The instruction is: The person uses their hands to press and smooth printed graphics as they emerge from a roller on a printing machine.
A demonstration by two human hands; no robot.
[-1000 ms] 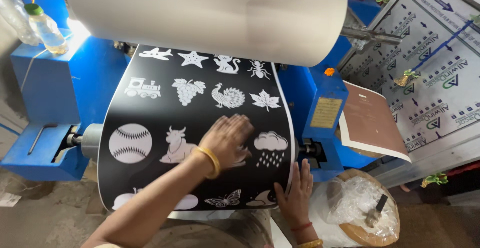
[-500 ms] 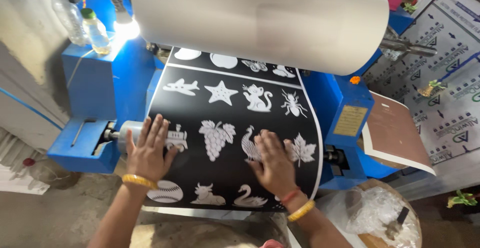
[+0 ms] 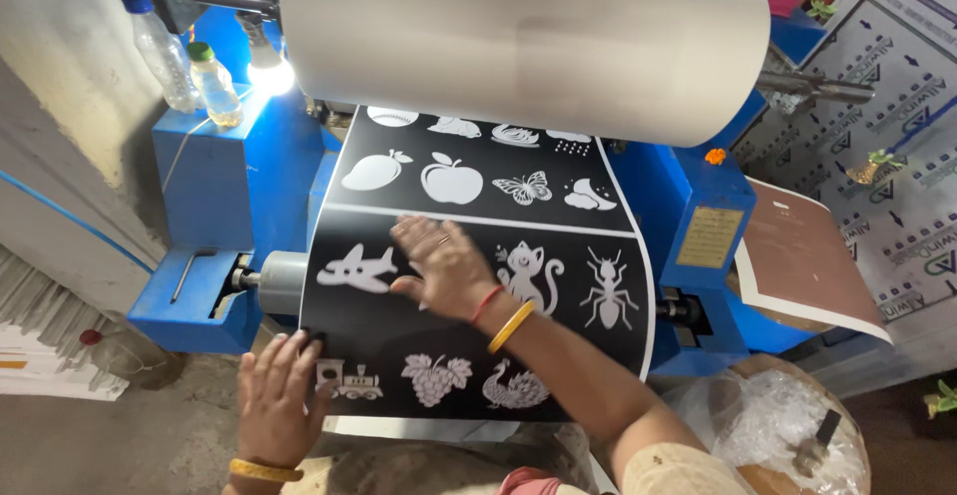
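Left of machine: two clear plastic bottles (image 3: 189, 71) stand on the blue machine (image 3: 214, 181), beside a lit bulb (image 3: 267, 74).
Left hand: left hand (image 3: 277, 398) lies flat, fingers spread, on the lower left corner of the black printed sheet (image 3: 469, 256); it grips nothing, only presses. Yellow bangle at the wrist.
Sheet position: hangs from under the big white roll (image 3: 528, 36), down the front of the machine, over the grey roller (image 3: 279, 283) at its left edge.
Sheet make-up: black ground with white picture shapes, among them an aeroplane, a cat and an ant; a thin white line crosses it between the rows.
Right hand: right hand (image 3: 444, 266) rests open and palm down on the sheet's middle, between aeroplane and cat; nothing clasped.
Handling, my judgement: thin, light, flexible, glossy and likely slippery; it would crease if pinched mid-sheet. Best held at the side edges or the lower corners, or smoothed with flat palms.
Right of machine: brown board (image 3: 797, 256) leans against the machine's right side; crumpled clear plastic (image 3: 768, 425) lies below it.
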